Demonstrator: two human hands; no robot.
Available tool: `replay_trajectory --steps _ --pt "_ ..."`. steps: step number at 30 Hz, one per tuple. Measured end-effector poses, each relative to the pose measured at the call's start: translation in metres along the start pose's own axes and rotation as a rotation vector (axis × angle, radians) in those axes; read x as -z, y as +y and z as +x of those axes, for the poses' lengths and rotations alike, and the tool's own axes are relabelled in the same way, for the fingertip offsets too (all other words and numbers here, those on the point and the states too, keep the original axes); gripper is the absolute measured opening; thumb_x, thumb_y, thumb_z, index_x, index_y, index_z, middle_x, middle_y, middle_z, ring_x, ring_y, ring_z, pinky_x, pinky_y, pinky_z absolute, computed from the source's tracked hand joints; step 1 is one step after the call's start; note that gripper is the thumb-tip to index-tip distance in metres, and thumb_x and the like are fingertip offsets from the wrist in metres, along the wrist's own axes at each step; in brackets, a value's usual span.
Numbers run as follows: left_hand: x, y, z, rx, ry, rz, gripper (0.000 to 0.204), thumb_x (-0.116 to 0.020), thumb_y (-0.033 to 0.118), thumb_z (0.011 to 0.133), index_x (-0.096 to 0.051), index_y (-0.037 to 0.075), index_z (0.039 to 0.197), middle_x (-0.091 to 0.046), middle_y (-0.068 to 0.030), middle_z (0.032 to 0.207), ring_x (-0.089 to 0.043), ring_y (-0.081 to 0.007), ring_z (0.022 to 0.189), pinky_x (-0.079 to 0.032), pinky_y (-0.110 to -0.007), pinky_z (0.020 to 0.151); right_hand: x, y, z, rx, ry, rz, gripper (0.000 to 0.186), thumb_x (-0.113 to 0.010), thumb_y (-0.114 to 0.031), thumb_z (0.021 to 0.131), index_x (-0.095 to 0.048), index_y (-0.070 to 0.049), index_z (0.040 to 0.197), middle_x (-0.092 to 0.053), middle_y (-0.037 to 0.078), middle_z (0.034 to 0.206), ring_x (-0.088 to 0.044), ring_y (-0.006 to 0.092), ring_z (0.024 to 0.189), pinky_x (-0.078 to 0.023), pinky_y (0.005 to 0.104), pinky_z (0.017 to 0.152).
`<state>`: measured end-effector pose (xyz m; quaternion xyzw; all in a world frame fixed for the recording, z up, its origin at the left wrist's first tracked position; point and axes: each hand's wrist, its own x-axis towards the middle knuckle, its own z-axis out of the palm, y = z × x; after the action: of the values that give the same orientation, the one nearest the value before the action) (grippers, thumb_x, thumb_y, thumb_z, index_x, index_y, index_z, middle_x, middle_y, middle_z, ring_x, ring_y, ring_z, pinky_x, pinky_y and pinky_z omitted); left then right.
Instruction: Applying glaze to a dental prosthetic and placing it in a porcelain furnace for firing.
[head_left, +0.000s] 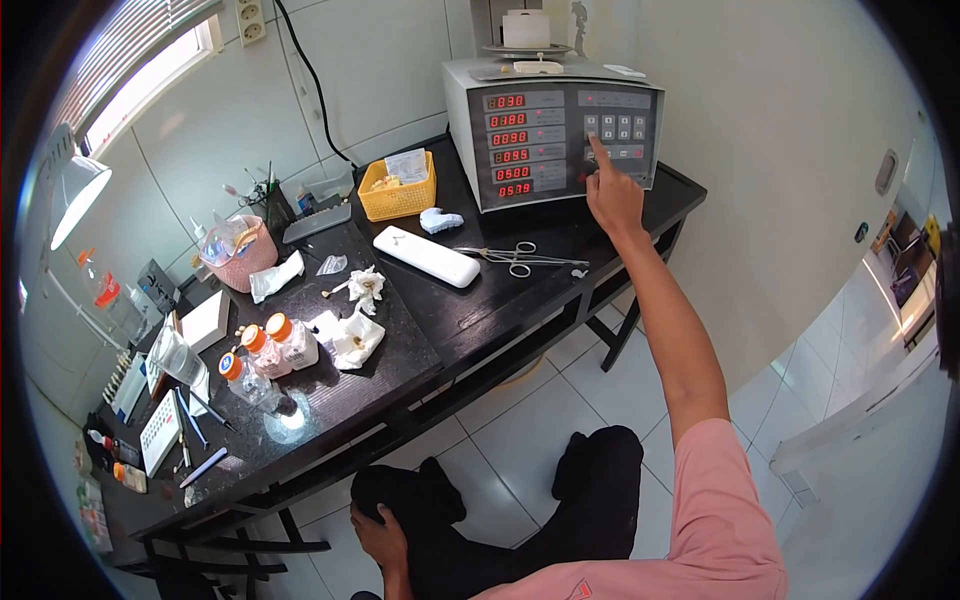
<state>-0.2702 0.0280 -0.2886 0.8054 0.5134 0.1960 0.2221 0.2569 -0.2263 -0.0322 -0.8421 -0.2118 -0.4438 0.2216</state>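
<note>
My right hand (614,203) reaches to a grey benchtop machine (470,130) with red digital displays, its index finger extended onto a button in the keypad (622,127) and the other fingers curled with nothing visible in them. A stack with a white block (525,30) sits on the machine's top. Below the keypad, long metal forceps (545,261) and a white elongated case (425,256) lie on the black table (470,330). My left hand (382,540) rests on my left knee, fingers loosely spread and holding nothing.
A yellow basket (398,205), pink container (240,262), orange-lidded jars (295,340), crumpled tissue (355,342), tools (190,415) and a desk lamp (78,190) crowd the left side. A beige door panel (760,200) stands at the right, with a tiled floor (500,470) below.
</note>
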Motion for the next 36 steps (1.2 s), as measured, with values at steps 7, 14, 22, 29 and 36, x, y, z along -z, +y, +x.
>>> replay_trajectory --steps 7,14,22,29,36 --pt "0.0019 0.0036 -0.0011 -0.012 0.004 -0.009 0.056 -0.053 0.027 0.093 -0.038 -0.004 0.138 -0.05 -0.0284 0.131 -0.051 -0.0449 0.119 -0.041 -0.047 0.101 -0.0002 0.0002 0.0 0.005 0.012 0.009 0.063 -0.052 -0.011 0.086 -0.04 -0.02 0.146 -0.068 0.016 0.078 -0.065 0.037 0.065 -0.052 0.048 0.059" --pt "0.0026 0.0032 -0.0016 -0.011 0.01 0.012 0.057 -0.053 0.027 0.093 -0.038 -0.004 0.138 -0.05 -0.0287 0.13 -0.051 -0.0452 0.119 -0.041 -0.047 0.101 0.0027 -0.0017 -0.0018 -0.002 -0.018 -0.013 0.064 -0.055 -0.011 0.084 -0.04 -0.018 0.146 -0.069 0.016 0.08 -0.066 0.0363 0.065 -0.053 0.047 0.057" --pt "0.0041 0.0045 -0.001 0.01 -0.01 0.002 0.057 -0.054 0.027 0.093 -0.038 -0.004 0.137 -0.049 -0.0298 0.131 -0.051 -0.0456 0.119 -0.042 -0.047 0.1 -0.0001 -0.0007 -0.0009 0.0 -0.004 0.002 0.063 -0.052 -0.011 0.086 -0.038 -0.02 0.147 -0.068 0.016 0.078 -0.065 0.0374 0.066 -0.052 0.0479 0.059" --pt "-0.0046 -0.005 0.0015 -0.025 0.05 0.017 0.057 -0.056 0.025 0.09 -0.039 -0.004 0.136 -0.052 -0.0281 0.128 -0.053 -0.0455 0.115 -0.044 -0.048 0.097 -0.0001 -0.0032 -0.0001 0.003 0.008 0.005 0.064 -0.053 -0.01 0.085 -0.039 -0.02 0.147 -0.069 0.016 0.08 -0.065 0.0368 0.066 -0.052 0.0472 0.059" --pt "0.0001 0.0 -0.0011 -0.016 0.015 0.016 0.055 -0.054 0.026 0.094 -0.038 -0.004 0.138 -0.05 -0.0289 0.131 -0.052 -0.0452 0.119 -0.043 -0.047 0.1 0.0016 0.0012 -0.0013 -0.001 -0.001 0.004 0.064 -0.053 -0.01 0.085 -0.039 -0.019 0.147 -0.069 0.015 0.079 -0.065 0.0365 0.066 -0.052 0.0473 0.058"
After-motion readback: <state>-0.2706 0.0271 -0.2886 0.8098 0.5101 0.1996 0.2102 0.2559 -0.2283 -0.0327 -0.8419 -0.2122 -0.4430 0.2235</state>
